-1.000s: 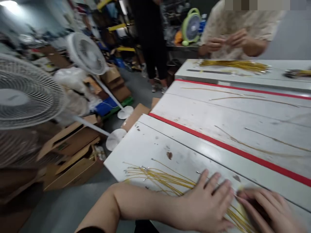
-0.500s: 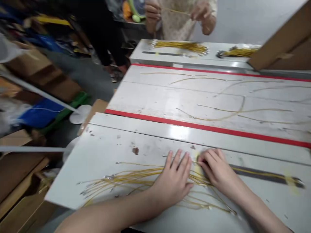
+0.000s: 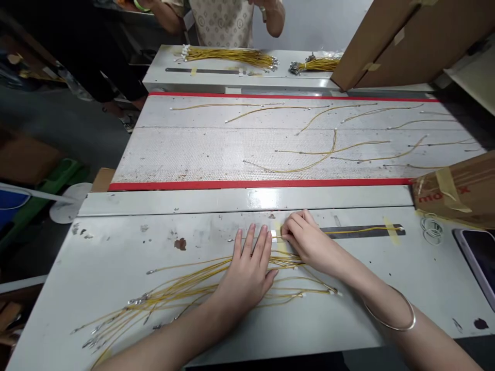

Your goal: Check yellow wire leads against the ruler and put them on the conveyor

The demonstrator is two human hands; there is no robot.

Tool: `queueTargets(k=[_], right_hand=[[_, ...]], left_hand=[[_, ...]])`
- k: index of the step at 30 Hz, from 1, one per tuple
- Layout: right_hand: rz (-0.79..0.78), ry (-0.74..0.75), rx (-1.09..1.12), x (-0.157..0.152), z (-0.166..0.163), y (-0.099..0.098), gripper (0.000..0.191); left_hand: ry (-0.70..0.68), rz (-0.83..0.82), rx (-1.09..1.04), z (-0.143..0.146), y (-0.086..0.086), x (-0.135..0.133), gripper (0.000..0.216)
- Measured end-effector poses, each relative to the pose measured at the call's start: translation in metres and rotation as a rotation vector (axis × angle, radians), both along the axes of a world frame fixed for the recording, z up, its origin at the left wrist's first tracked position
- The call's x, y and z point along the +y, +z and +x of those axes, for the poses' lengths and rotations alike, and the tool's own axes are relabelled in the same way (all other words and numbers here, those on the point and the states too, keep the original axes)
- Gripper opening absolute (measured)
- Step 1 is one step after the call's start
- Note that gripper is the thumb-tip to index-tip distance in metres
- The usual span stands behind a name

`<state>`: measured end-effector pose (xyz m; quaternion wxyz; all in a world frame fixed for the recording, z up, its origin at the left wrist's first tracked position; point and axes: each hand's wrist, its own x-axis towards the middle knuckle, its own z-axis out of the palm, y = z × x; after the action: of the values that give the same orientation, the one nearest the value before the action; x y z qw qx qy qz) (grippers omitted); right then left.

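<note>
My left hand (image 3: 247, 268) lies flat and open on a loose spread of yellow wires (image 3: 181, 288) on the grey table (image 3: 124, 247), fingers pointing away from me. My right hand (image 3: 307, 243) sits just to its right with fingertips pinched on one yellow wire (image 3: 359, 230) that runs right along a dark strip (image 3: 363, 233) taped at its ends. The wires have small metal terminals at their left ends.
A conveyor belt (image 3: 216, 149) with red edges carries scattered yellow wires. Beyond it another person handles wires over two yellow bundles (image 3: 228, 54). Cardboard boxes (image 3: 456, 190) stand at right, with rubber bands (image 3: 431, 228) and a phone (image 3: 479, 257) nearby.
The camera has swung right and down from the fans and clutter to the table. Both hands have stayed on the wires, the right one now pinching the wire on the dark strip.
</note>
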<state>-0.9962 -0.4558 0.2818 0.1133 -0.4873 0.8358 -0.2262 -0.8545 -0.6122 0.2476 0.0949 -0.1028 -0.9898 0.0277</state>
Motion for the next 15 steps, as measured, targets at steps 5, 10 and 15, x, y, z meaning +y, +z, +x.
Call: queueTargets(k=[5,10,15], right_hand=[[-0.007,0.017,0.04,0.001,-0.002,0.0,0.02],[-0.012,0.006,0.044,-0.003,0.005,-0.001,0.019],[-0.125,-0.005,-0.154,0.005,-0.025,0.015,0.019]], left_hand=[[0.0,0.002,0.001,0.001,-0.005,0.0,0.067],[0.01,-0.004,0.071,0.002,-0.003,0.002,0.065],[-0.074,0.044,0.231,0.011,0.014,0.007,0.06]])
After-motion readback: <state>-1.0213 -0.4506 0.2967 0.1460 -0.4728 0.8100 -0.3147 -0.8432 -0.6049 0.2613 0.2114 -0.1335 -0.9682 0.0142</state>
